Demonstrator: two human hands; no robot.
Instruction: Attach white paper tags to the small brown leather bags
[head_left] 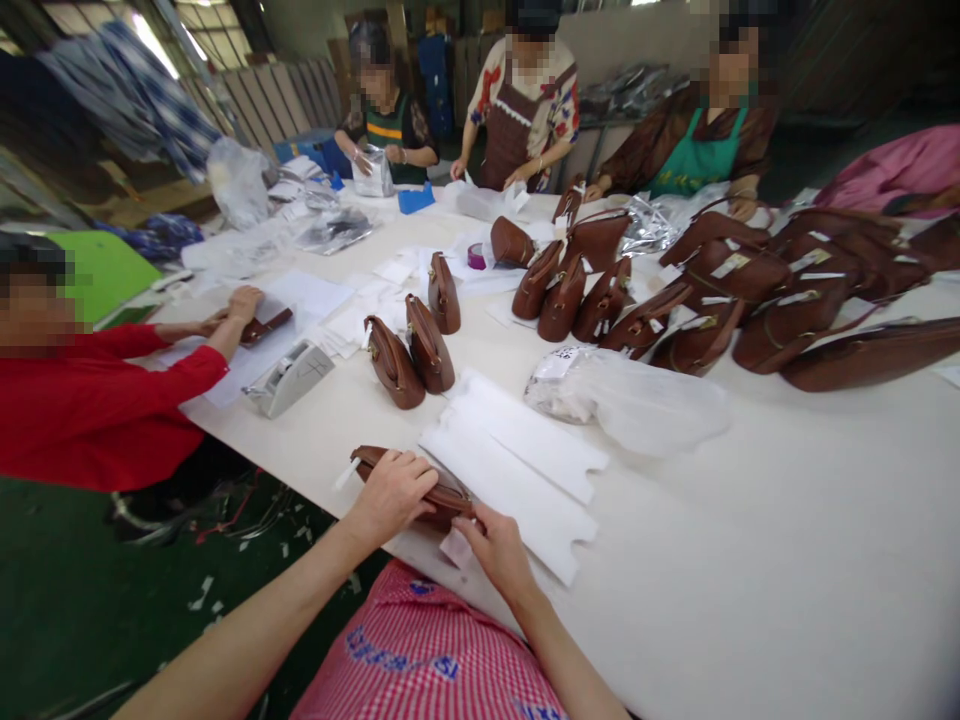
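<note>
Brown bag (442, 497) lies at the table's (750, 520) near edge, the left hand's (397, 485) fingers curled over its top, the right hand's (491, 540) fingertips pinched at its end, seemingly on a pale slip (459, 549). White sheets (517, 470) lie just beyond; more brown bags (431, 345) stand farther off.

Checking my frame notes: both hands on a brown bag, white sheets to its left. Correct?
Wrong side: the head view shows the white sheets to the right of the bag. Left hand and right hand are both on it, as stated.
</note>
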